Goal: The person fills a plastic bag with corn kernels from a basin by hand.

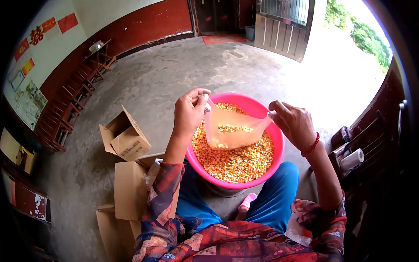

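A pink basin (279,150) full of loose yellow-orange corn kernels (235,163) stands in front of my knees. Above the kernels hangs a clear plastic bag (231,136), stretched between both hands. My left hand (190,111) pinches the bag's upper left corner, fingers closed. At the upper right corner, my right hand (293,122) grips the bag between thumb and fingers; a red bracelet circles that wrist. Some kernels show at the bag's mouth and through its film, but I cannot tell how many are inside it.
Open cardboard boxes (126,142) stand on the concrete floor to my left, one (131,190) close by my left arm. Wooden chairs (72,96) line the left wall. At my right are a dark chair and a white paper roll (352,159). A metal door (283,32) stands open ahead.
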{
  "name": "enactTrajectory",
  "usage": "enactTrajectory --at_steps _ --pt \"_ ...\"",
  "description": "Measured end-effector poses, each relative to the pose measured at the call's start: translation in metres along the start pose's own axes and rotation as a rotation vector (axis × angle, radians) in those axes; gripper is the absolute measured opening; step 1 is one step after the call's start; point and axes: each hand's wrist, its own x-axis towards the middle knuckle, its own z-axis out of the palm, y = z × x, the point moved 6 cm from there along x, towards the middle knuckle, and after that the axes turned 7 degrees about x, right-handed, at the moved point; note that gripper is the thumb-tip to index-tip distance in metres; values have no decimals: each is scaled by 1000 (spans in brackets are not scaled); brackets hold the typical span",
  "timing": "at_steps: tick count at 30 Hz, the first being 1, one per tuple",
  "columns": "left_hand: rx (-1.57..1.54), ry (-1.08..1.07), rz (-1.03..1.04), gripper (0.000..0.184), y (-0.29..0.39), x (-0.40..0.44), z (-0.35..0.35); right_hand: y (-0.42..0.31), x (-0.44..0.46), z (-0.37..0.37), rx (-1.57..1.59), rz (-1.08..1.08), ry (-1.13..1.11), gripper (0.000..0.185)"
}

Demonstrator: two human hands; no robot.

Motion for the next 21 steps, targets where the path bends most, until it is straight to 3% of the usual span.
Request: enactTrajectory --at_steps 9,12,15,19,21 --pt "-248 -41 -32 23 15 27 16 34 25 17 260 118 27 23" --pt "-300 -41 46 26 45 29 17 30 34 -3 353 33 299 14" --pt "-392 -45 134 29 62 22 14 16 33 -18 448 3 371 6" --pt "-391 -260 20 30 28 8 30 13 25 4 327 -27 190 11" --pt "-128 -304 -30 30 14 -4 38 12 16 19 109 -154 145 15"
